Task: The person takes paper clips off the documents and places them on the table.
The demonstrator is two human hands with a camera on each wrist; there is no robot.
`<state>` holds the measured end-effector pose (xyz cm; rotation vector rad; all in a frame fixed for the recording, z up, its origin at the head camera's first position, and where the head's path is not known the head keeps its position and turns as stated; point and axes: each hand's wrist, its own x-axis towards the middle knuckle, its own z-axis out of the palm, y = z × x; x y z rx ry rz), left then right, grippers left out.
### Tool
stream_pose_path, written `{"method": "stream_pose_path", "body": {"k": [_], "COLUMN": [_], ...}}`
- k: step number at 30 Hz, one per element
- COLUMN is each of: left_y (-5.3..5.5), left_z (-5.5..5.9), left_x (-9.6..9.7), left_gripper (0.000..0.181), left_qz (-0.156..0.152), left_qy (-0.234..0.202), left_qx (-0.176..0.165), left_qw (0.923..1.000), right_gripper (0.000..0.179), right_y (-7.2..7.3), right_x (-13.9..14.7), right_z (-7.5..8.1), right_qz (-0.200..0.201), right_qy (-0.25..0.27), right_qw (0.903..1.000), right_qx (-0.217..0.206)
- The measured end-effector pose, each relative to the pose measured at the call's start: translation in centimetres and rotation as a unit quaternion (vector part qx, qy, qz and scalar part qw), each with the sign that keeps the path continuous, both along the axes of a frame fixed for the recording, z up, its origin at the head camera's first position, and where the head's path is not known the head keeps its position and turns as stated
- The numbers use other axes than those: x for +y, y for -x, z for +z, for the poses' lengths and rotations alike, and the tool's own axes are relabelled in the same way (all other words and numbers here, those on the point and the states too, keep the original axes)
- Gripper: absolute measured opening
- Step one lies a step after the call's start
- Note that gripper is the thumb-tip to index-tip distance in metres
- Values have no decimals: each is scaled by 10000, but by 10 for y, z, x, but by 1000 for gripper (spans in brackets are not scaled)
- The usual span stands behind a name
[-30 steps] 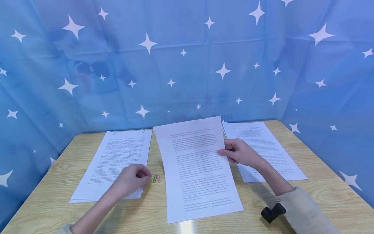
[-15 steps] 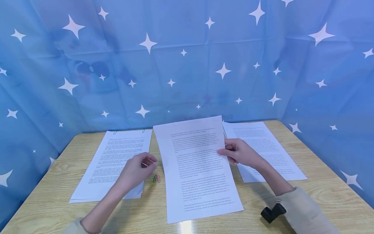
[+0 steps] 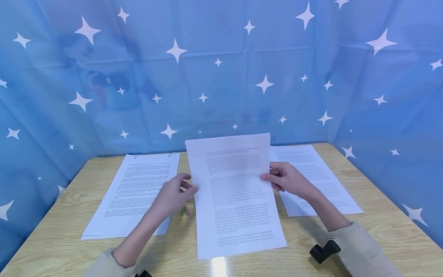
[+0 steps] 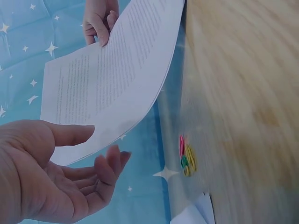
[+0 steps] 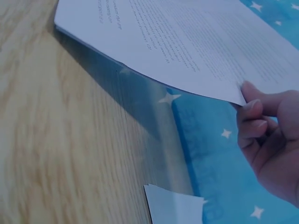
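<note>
My right hand (image 3: 288, 179) pinches a thin stack of printed paper (image 3: 235, 200) by its right edge, thumb in front and fingers behind. The stack is raised at the top and bows, as the right wrist view shows around the right-hand fingers (image 5: 254, 109). At the opposite edge is my left hand (image 3: 173, 194), its thumb (image 4: 74, 134) spread apart from its loosely bent fingers, with the paper's edge between them but not gripped. Several paper clips (image 4: 187, 158), pink, green and yellow, lie on the table below the left hand.
On the left of the wooden table (image 3: 62, 215) lies another printed stack (image 3: 138, 184) with two green paper clips (image 3: 169, 154) on its top edge. A further printed stack (image 3: 318, 184) lies at the right. Behind hangs a blue curtain (image 3: 221, 96) with white stars.
My left hand has moved up and right, from beside the paper clips to the held stack's left edge. The right hand keeps its pinch, and the stack's top has risen slightly.
</note>
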<state>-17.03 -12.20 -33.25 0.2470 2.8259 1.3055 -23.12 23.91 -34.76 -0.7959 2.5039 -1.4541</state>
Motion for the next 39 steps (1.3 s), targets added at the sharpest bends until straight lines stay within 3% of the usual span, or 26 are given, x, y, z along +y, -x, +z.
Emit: {"method": "stream_pose_path", "body": {"k": [5, 11, 18, 23, 26, 35, 39], "left_y": [2, 5, 9, 14, 18, 32, 39], "left_z": [2, 2, -1, -1, 0, -2, -3], "left_x": [7, 13, 13, 14, 15, 16, 17], "left_gripper": [44, 11, 22, 26, 27, 26, 25], "left_qz": [-50, -248, -173, -57, -28, 89, 199], "left_qy": [0, -412, -680, -847, -903, -976, -961], "left_qx": [-24, 22, 93, 124, 116, 154, 121], "left_qw": [10000, 9988, 9975, 9963, 9958, 9951, 9951], "right_gripper": [14, 17, 17, 44, 43, 29, 25], "right_y": [0, 0, 2, 0, 0, 3, 7], "right_x": [4, 6, 4, 4, 5, 11, 11], "right_z": [3, 5, 2, 4, 5, 7, 7], "right_qz": [-123, -164, -295, -645, -755, -270, -246], "right_qy": [121, 334, 332, 248, 220, 361, 424], "right_qw": [9998, 9993, 9990, 9976, 9969, 9986, 9981], "right_qx": [21, -40, 47, 105, 23, -262, -374]}}
